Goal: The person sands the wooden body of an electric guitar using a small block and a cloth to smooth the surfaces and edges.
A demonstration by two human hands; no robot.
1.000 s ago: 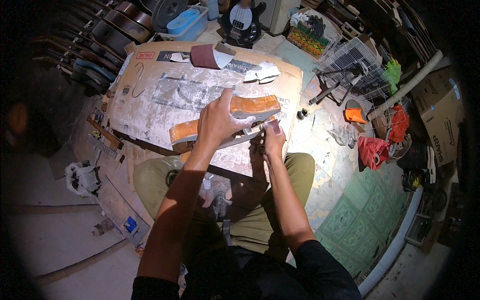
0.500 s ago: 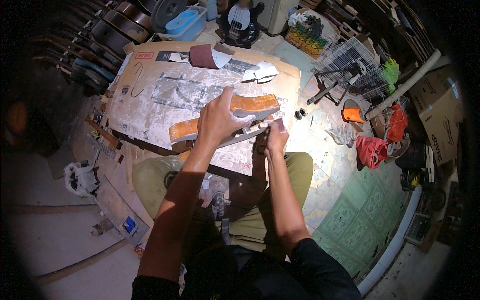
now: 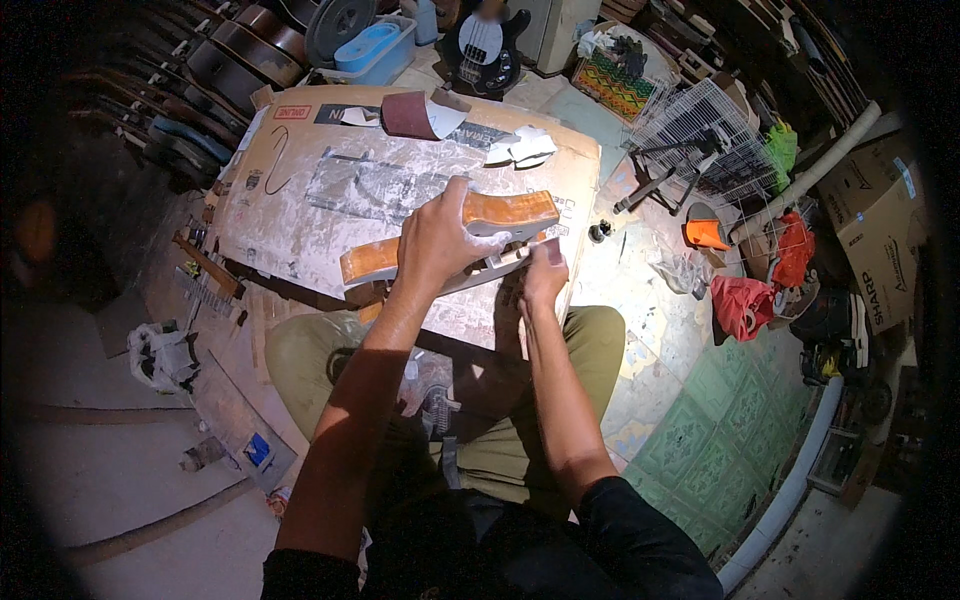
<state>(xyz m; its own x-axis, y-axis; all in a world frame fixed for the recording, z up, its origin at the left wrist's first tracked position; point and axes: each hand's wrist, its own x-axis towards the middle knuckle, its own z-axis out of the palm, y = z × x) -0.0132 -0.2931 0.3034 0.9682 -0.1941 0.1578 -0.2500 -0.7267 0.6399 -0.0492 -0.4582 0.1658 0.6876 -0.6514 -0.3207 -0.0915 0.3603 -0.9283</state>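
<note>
On a dusty cardboard sheet point(image 3: 260, 220), my left hand point(image 3: 436, 240) grips an orange-stained, wavy wooden piece point(image 3: 510, 208) with grey sides and gaps in its underside, my thumb pale with dust. My right hand point(image 3: 543, 275) is closed around a small reddish-brown piece of abrasive paper point(image 3: 550, 250) at the lower right of the wood, which partly hides its fingertips. A curled maroon abrasive sheet point(image 3: 405, 116) and torn white paper point(image 3: 520, 147) lie farther back on the cardboard.
Stacked guitars point(image 3: 220, 70), a blue plastic tub point(image 3: 395, 55) and a black bass point(image 3: 482, 50) stand behind. To the right are a wire cage point(image 3: 670, 130), an orange scoop point(image 3: 707, 232), red bags point(image 3: 742, 310) and cardboard boxes point(image 3: 880, 250). Loose tools point(image 3: 205, 260) lie to the left.
My right hand with the abrasive paper has shifted slightly left. My left hand and the wooden piece stay almost in place.
</note>
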